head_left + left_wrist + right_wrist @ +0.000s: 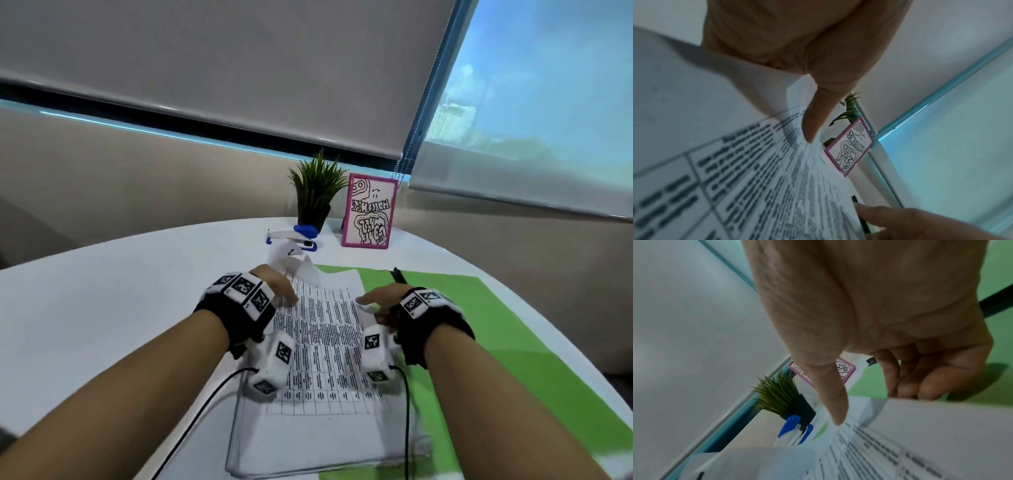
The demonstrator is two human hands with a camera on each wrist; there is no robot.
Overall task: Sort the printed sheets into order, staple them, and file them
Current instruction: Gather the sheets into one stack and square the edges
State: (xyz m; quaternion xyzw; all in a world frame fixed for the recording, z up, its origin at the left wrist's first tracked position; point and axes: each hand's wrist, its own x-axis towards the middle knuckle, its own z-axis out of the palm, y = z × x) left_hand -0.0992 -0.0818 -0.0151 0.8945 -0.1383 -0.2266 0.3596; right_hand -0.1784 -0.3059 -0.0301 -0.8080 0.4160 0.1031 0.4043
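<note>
The printed sheets [322, 329] lie in the middle of the white table [102, 308], partly over a clear sleeve [308, 442] and beside a green folder [479, 329]. The left hand [277, 286] pinches their left edge near the far corner, where a loose sheet curls up. The right hand [383, 301] grips the right edge, thumb on top and fingers [920, 382] curled underneath. A black pen [399, 275] lies on the folder. Beyond the sheets sit a blue stapler [294, 236], a plant [317, 192] and a pink-framed drawing [370, 212].
</note>
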